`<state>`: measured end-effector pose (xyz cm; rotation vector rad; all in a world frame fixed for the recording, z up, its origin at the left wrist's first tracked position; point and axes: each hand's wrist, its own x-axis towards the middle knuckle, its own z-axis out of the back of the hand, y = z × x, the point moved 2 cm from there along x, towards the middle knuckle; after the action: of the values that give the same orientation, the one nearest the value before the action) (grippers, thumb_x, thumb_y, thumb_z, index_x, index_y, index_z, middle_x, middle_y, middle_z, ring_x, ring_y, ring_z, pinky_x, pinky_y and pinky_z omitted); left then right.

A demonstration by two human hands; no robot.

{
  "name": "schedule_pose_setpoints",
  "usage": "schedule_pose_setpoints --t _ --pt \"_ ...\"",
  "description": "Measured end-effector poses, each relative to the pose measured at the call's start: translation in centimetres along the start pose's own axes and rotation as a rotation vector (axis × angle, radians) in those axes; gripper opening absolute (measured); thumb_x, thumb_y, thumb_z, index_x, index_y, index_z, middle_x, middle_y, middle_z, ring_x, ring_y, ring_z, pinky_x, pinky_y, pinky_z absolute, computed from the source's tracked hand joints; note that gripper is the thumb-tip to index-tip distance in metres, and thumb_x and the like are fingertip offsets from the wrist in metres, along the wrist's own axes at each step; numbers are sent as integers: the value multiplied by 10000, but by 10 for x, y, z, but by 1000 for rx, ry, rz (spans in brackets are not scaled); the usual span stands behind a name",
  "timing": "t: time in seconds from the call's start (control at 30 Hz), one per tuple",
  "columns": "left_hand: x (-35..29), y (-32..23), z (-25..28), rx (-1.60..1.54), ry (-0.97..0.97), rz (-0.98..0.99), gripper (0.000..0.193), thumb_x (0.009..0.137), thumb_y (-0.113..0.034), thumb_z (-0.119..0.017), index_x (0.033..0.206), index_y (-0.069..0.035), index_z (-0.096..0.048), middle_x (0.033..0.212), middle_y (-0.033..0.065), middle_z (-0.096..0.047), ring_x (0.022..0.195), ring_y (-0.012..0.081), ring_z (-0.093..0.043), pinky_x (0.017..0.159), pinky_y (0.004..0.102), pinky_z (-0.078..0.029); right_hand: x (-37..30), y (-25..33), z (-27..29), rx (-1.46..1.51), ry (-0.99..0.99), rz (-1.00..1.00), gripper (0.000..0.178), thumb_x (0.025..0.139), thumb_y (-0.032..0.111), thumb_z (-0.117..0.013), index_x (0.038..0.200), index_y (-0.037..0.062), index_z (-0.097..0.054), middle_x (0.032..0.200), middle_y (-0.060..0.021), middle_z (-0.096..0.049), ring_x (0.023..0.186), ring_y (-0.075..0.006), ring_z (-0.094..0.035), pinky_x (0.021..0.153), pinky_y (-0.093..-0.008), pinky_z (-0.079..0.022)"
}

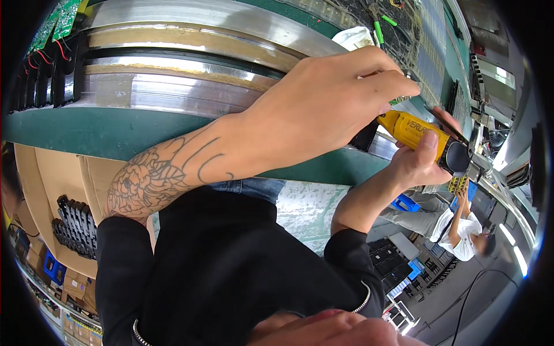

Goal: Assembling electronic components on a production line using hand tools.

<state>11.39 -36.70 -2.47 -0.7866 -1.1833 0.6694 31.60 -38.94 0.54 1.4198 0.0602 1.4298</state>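
My right hand (418,161) is wrapped round a yellow handheld tool (412,128) with a round black end; its kind I cannot tell. The tool's narrow tip points left, towards the fingertips of my left hand (340,98). That hand reaches across from the left, fingers bent and pressed together. Below its fingertips a small piece of green circuit board (399,100) shows. Whether the fingers grip the board or something else is hidden. A dark flat piece (447,122) lies by the fingers of my right hand.
Metal rails (184,86) run along the green bench (86,130). Circuit boards (55,26) with red wires stand in black housings at far left. Green-handled tools (378,32) lie beside a white crumpled piece (353,39). A cardboard box (46,167) holds black parts. A person (459,233) works at right.
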Motion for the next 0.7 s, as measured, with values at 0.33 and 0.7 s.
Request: schedule_pose_setpoints --t 0.33,0.7 --pt "1 -1 0 10 7 -14 278 855 -36 -645 1130 -71 -636 1026 40 -612 716 203 -614 626 312 -501 -1 -6 9 -39 38 33 404 716 216 -731 1011 -58 -695 918 -191 -711 725 -233 -650 656 -298 -541" --pt "-2 1 2 15 5 -6 269 873 -37 -639 1138 -83 -634 1032 35 -610 718 196 -619 628 312 -504 -3 0 -3 -52 1 27 362 712 193 -699 970 -60 -692 899 -191 -710 708 -241 -655 662 -294 -542"
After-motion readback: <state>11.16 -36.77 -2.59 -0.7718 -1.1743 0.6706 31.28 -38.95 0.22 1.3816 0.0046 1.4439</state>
